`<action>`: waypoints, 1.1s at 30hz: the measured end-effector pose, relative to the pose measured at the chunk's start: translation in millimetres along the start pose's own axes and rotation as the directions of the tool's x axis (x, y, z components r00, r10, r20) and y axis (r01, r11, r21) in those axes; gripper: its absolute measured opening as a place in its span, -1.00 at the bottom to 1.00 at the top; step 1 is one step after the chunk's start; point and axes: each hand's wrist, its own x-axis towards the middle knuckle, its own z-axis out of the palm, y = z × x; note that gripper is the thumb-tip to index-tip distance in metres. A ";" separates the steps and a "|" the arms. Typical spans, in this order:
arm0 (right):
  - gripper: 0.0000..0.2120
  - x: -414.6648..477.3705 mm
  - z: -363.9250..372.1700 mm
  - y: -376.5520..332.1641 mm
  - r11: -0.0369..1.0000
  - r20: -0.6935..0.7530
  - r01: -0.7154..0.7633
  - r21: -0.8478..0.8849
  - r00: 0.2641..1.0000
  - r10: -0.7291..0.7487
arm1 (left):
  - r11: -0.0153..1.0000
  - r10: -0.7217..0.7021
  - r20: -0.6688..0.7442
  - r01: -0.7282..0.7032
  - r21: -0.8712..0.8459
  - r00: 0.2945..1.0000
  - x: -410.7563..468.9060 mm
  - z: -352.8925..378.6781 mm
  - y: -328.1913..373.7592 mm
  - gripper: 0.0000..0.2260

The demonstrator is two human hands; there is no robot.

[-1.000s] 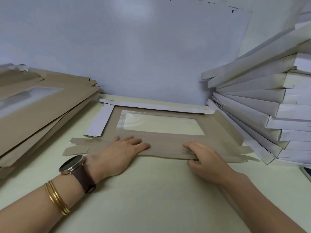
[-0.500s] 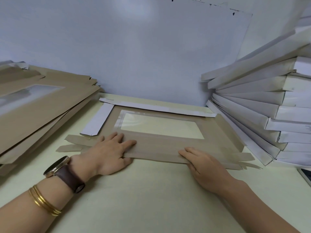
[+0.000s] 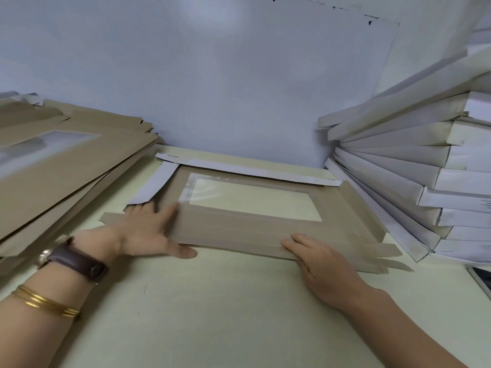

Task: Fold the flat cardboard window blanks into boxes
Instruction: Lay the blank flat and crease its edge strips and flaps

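In the middle of the frame, one flat window blank (image 3: 252,229) lies on the pale, matte desk (image 3: 212,314). It is thin kraft-brown card with a rectangular opening covered by clear glossy film (image 3: 252,200). Two of its flaps, at the far and left edges, show a white face; the near strip and the right flap show brown, and narrow pointed tabs stick out at the lower right corner.

Both hands rest flat on it, gripping nothing. The left hand (image 3: 148,232) presses the blank's lower left corner with fingers spread and the thumb along the near edge. The right hand (image 3: 321,264) lies with straight fingers on the near strip.

Two stacks flank the blank: a slumped pile of brown flat blanks (image 3: 66,176) at the left of the frame, and white folded boxes (image 3: 425,181) fanned at the right (too overlapped to count). The left wrist carries one brown-strapped watch (image 3: 77,258) and thin gold bangles (image 3: 45,304).
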 end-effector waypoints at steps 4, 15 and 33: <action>-0.60 -0.6 -0.1 -0.1 1.000 0.004 -0.001 -0.003 1.000 0.001 | 0.919 0.084 0.039 -0.062 -0.388 0.996 -3.7 -11.2 -19.6 0.30; -0.56 -3.5 0.0 2.6 1.000 0.027 0.023 -0.006 0.999 -0.023 | 0.989 -0.137 -0.249 0.148 0.026 0.959 34.1 -0.6 -48.4 -0.67; -0.41 6.2 -18.1 17.3 1.000 0.105 -0.001 0.011 0.994 -0.001 | 0.952 0.194 -0.073 -0.206 -0.226 0.978 -3.0 -15.2 -21.5 -0.20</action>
